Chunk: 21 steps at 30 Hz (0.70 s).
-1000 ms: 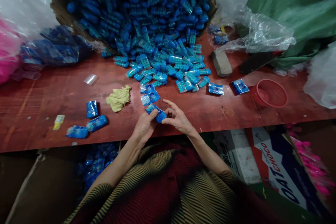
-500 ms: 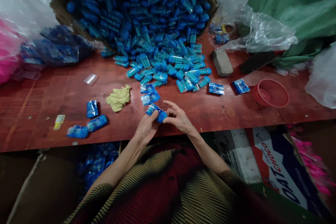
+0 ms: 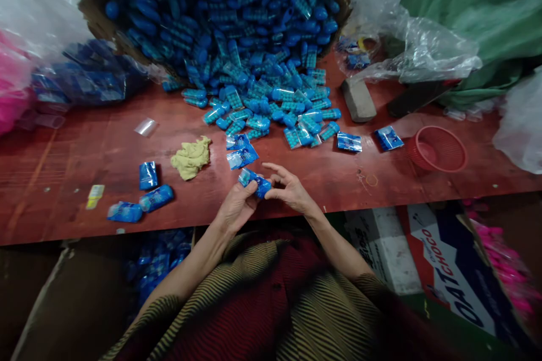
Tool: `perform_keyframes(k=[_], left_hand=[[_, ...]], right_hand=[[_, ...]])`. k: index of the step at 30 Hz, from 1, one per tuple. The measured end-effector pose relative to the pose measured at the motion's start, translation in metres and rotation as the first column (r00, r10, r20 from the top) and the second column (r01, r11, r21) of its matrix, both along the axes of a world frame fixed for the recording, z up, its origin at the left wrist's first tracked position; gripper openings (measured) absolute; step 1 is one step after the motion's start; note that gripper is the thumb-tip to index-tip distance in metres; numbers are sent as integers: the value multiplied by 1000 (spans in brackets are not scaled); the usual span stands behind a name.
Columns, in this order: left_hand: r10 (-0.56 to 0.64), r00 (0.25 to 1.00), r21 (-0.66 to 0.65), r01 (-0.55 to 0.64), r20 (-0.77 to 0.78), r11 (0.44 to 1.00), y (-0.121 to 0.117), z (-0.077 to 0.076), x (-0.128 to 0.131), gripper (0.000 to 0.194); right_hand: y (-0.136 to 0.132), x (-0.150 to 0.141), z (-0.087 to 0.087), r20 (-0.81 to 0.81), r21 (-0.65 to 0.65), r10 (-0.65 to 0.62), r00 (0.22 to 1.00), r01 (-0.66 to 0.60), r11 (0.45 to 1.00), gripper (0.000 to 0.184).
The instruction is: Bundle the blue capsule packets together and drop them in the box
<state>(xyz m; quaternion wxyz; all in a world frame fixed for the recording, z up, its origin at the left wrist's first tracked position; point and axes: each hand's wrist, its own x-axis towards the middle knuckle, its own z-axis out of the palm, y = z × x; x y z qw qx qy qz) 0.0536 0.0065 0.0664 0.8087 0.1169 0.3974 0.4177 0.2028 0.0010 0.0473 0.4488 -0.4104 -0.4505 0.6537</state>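
Between my hands, just above the front part of the table, is a small blue bottle (image 3: 250, 179) with turquoise beads showing at one end and a blue printed wrapper around it. My left hand (image 3: 238, 206) is closed on it, thumb on top. The thumb of my right hand (image 3: 292, 192) presses at its right end with the fingers curled behind, while the index finger sticks out. Just beyond lie flat blue printed wrappers (image 3: 242, 156). A heap of clear, blue-ended bottles with turquoise beads (image 3: 258, 90) spills from a carton.
Left of my hands are a crumpled yellow cloth (image 3: 190, 159) and several wrapped blue bottles (image 3: 156, 198). Wrapper bundles (image 3: 349, 142), a grey block (image 3: 358, 101) and a red plastic basket (image 3: 440, 149) stand to the right. The table's front edge (image 3: 161, 227) runs close to my body.
Both hands have shifted very slightly right with the bottle, which has turned a little between my fingers. The things on the table are unmoved.
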Motion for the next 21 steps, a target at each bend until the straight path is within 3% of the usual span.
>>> perform_keyframes(k=[5,12,21], left_hand=[[39,999,11,-39,5,999,-4,-3,4,12],[-23,997,-10,24,72,1000,-4,-6,-1,11],[4,996,18,-6,91,1000,-7,-9,2,16]], right_hand=[[-3,-4,-2,45,27,-78,996,77,997,60],[0,6,-6,-63,-64,57,996,-61,996,61],[-3,-1,-8,-10,-12,20,1000,-20,1000,54]])
